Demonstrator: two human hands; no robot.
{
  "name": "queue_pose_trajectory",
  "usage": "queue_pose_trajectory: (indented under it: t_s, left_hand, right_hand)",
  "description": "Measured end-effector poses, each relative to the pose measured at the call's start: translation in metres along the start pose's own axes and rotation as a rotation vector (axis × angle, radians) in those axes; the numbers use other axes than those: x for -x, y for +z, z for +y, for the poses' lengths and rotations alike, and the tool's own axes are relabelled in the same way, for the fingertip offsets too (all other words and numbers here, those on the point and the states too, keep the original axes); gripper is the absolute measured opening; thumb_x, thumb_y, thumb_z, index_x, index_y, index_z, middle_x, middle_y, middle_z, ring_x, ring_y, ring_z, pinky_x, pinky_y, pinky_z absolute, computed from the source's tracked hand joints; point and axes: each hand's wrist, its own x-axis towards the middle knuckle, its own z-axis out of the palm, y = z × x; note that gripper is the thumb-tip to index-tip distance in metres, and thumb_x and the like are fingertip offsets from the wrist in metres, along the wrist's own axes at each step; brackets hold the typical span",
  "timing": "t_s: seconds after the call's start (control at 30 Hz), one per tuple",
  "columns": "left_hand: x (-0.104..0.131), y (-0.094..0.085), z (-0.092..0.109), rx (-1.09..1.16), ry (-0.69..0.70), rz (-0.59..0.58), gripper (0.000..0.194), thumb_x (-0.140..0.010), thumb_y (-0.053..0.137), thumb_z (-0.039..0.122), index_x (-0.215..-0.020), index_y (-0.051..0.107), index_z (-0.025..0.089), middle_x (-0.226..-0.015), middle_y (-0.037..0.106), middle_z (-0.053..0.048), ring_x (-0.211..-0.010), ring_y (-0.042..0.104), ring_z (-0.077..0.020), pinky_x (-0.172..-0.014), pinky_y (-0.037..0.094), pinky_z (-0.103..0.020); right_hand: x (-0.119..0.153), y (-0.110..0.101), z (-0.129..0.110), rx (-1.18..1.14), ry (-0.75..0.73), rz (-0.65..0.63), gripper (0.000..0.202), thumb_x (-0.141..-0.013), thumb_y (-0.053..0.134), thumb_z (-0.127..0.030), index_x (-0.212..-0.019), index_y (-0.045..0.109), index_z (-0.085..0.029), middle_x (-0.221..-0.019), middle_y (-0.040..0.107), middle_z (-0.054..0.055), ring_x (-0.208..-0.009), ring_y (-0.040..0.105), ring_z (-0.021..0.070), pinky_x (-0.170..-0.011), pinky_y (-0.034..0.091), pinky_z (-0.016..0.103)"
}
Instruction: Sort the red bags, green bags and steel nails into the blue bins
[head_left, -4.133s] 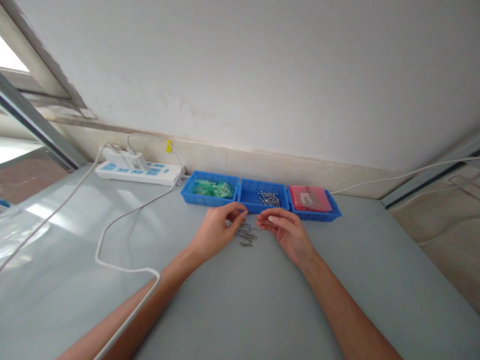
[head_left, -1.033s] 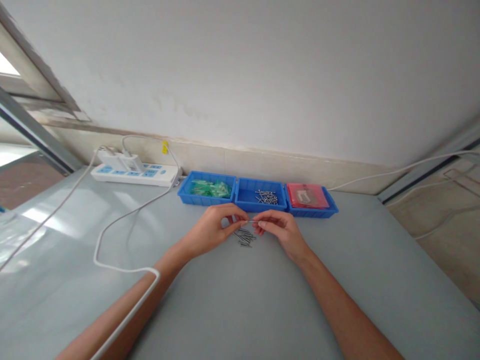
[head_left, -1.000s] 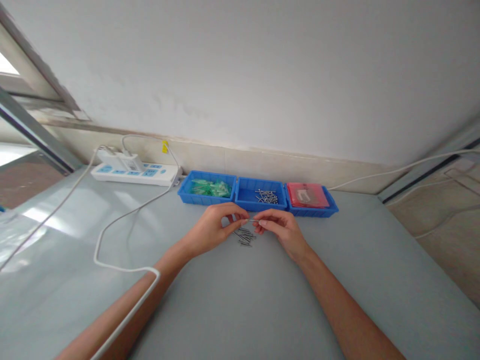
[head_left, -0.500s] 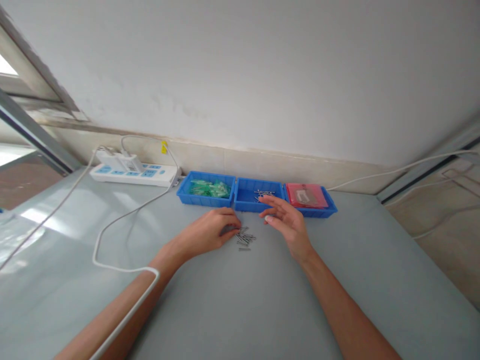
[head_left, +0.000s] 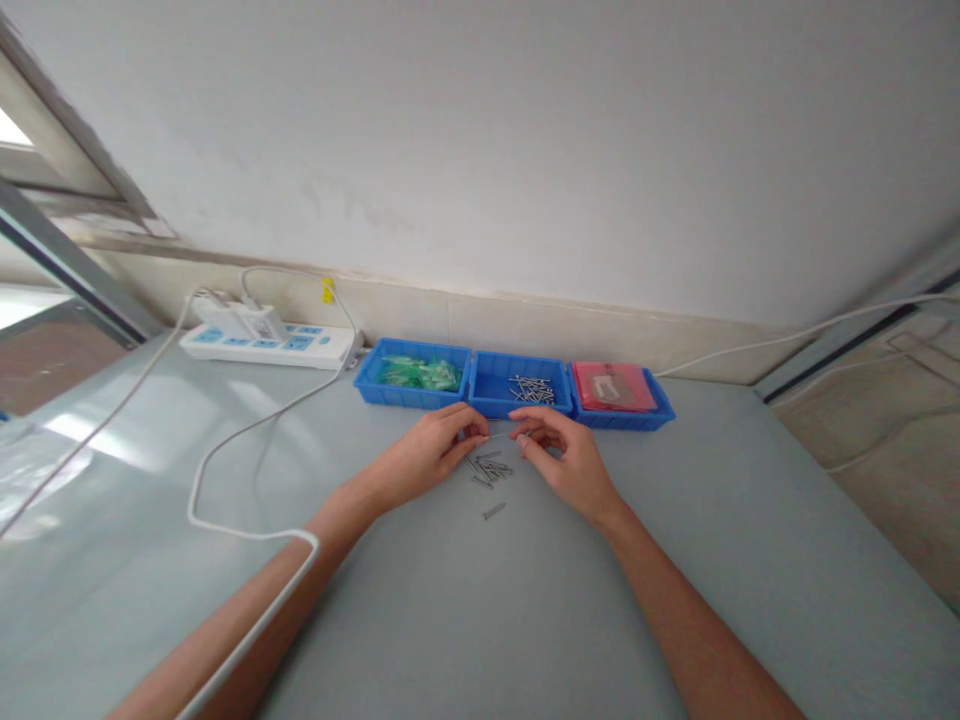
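A thin metal screw spans the small gap between my two hands, above the table. My left hand pinches its left end, with thumb and fingers together. On the other side, my right hand has its fingertips closed at the screw's right end; the fingers partly hide it. Just below my hands lies a small pile of screws, and one single screw rests apart, nearer to me. Behind my hands, the middle blue bin holds more screws at its right side.
The left blue bin contains green plastic pieces. Red plastic packets lie in the right blue bin. A white power strip sits at the back left, and a white cable loops over my left forearm.
My right hand has moved left and closed, meeting my left hand at the screw. More screws show in the middle bin. The pile has shifted, and one screw lies nearer to me.
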Motion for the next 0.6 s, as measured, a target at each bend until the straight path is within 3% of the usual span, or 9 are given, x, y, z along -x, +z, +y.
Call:
queue_pose_trajectory:
  t_s: [0.3,0.47,0.6]
  left_hand:
    - [0.0003,0.0052,0.0001,0.126,-0.039,0.004,0.016,-0.101,0.053,0.029,-0.1,0.066,0.02,-0.096,0.07,-0.002,-0.085,0.063,-0.0152,-0.077,0.05,-0.027]
    - [-0.0005,0.0048,0.0034,0.105,-0.035,0.003,0.018,-0.101,0.052,0.031,-0.102,0.066,0.019,-0.095,0.069,-0.003,-0.082,0.063,-0.015,-0.075,0.05,-0.026]
    - [0.0013,0.0011,0.0063,-0.017,-0.022,0.005,0.021,-0.1,0.055,0.036,-0.108,0.064,0.019,-0.09,0.067,-0.003,-0.079,0.062,-0.0164,-0.071,0.048,-0.027]
  right_hand:
    - [-0.0021,0.0004,0.0001,-0.268,0.119,-0.125,0.016,-0.081,0.072,-0.026,-0.096,0.076,-0.023,-0.091,0.078,0.003,-0.075,0.07,0.0165,-0.071,0.056,0.032]
    - [-0.0043,-0.0005,0.0022,-0.281,0.158,-0.109,0.012,-0.079,0.074,-0.027,-0.09,0.077,-0.022,-0.086,0.077,0.003,-0.072,0.07,0.0165,-0.07,0.054,0.031]
    - [-0.0054,-0.0017,0.0019,-0.28,0.165,-0.024,0.012,-0.076,0.074,-0.027,-0.087,0.076,-0.021,-0.084,0.078,0.003,-0.07,0.068,0.0163,-0.068,0.053,0.031]
